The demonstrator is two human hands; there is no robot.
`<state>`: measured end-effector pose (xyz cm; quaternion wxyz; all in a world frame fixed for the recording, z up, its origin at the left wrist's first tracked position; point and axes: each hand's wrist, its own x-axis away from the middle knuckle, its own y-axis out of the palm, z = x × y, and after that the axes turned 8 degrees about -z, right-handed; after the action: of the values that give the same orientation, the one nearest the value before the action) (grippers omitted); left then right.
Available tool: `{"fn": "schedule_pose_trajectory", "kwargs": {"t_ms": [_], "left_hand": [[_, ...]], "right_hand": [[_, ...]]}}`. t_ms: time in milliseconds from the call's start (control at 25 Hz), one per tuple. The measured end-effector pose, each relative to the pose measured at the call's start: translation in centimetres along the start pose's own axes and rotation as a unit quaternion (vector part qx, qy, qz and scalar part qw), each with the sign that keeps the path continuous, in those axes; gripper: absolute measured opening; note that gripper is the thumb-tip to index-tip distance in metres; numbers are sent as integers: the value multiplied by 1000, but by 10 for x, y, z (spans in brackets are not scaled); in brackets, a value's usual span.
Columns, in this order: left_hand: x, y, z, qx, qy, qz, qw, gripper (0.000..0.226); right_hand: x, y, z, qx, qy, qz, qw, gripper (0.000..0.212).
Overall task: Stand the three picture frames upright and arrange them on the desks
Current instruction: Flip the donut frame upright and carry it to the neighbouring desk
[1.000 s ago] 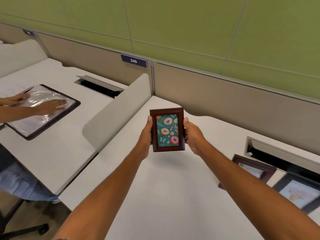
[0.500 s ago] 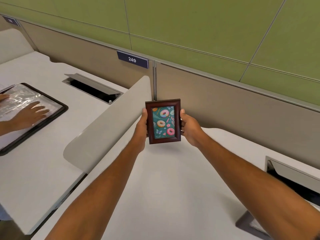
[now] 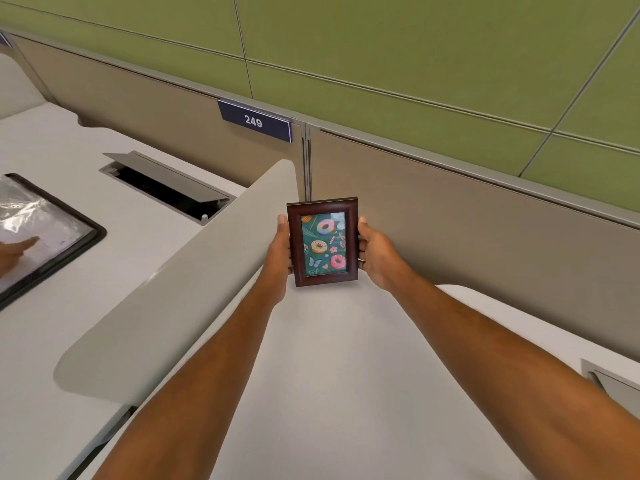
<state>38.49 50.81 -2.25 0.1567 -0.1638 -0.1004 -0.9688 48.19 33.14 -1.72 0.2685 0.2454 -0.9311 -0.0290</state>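
Observation:
A small dark-wood picture frame [image 3: 323,242] with a doughnut print on teal stands upright in portrait at the far corner of the white desk [image 3: 329,358], close to the beige partition wall. My left hand [image 3: 281,249] grips its left edge and my right hand [image 3: 375,252] grips its right edge. Its bottom edge is at the desk surface; I cannot tell whether it touches. The other two frames are out of view.
A curved beige divider [image 3: 194,282] separates this desk from the left one. That desk has an open cable hatch [image 3: 166,185] and a black-rimmed board under plastic film [image 3: 38,230], with another person's hand [image 3: 15,252] on it. A second hatch [image 3: 613,382] shows at the right edge.
Both hands carried the frame farther back toward the partition corner and lower to the desk. My view shifted left and forward, so the two frames at the right dropped out of sight.

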Motion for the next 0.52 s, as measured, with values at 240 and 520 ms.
{"fn": "schedule_pose_trajectory", "kwargs": {"t_ms": [240,520], "left_hand": [[-28,-17,-8,0,1,12,1000,82],[-38,-23,-11,-2,-7,0,1000,88]], "right_hand": [[-34,3,9,-15,5,-17,1000,53],[-42,5,12,-14,1,-7,1000,50]]}}
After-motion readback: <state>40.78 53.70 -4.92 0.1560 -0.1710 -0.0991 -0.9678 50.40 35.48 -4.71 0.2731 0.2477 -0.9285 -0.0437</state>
